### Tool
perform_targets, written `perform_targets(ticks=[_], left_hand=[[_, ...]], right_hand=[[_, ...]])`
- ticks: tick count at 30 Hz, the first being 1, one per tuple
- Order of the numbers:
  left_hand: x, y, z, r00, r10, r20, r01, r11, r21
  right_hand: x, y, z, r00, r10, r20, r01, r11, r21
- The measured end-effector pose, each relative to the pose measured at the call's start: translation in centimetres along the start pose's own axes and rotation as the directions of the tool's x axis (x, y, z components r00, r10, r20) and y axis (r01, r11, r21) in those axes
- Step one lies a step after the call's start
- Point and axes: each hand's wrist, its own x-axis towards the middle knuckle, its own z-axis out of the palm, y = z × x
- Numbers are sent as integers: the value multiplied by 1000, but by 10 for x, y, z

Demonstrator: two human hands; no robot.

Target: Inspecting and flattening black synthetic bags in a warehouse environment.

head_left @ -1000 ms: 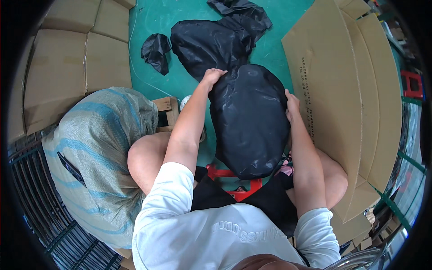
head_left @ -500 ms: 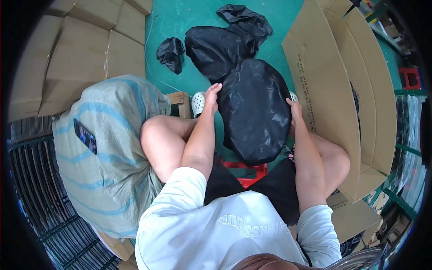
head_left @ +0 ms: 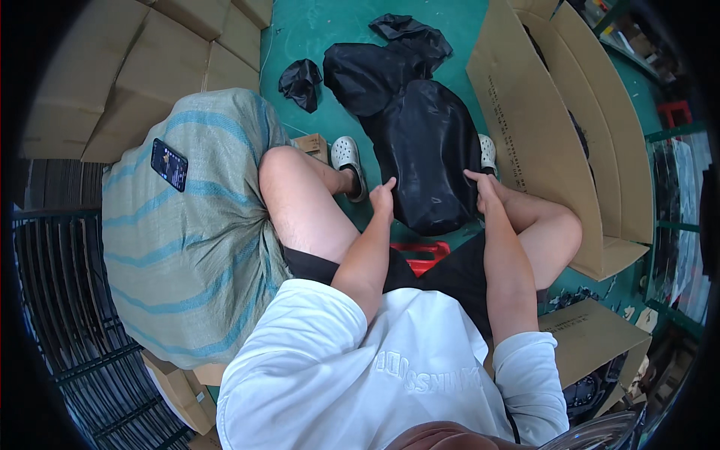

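Head view — left hand [head_left: 383,199], right hand [head_left: 486,190] grip black bag [head_left: 430,146].

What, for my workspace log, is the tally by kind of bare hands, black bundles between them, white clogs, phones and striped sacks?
Left hand and right hand: 2
Black bundle between them: 1
Left white clog and right white clog: 2
Phone: 1
Striped sack: 1
Total: 7
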Motion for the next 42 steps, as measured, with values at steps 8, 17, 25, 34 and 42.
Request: perform_targets(ticks=[8, 17, 25, 34, 42], left_hand=[[-30, -17, -6, 890, 94, -445, 22, 968, 248], [-33, -14, -3, 812, -166, -560, 210, 978, 16], [-47, -40, 13, 732, -359, -579, 210, 927, -309], [-84, -23, 31, 706, -459, -539, 325, 887, -329], [-58, -72, 30, 572, -620, -537, 459, 785, -417]], right_hand=[[-9, 12, -13, 986, 150, -79, -170, 868, -466], [26, 49, -38, 897, 39, -440, -304, 778, -550], [37, 96, -18, 709, 51, -703, 72, 987, 144], [9, 118, 6, 627, -19, -779, 205, 969, 141], [0, 139, 23, 422, -96, -901, 244, 970, 11]])
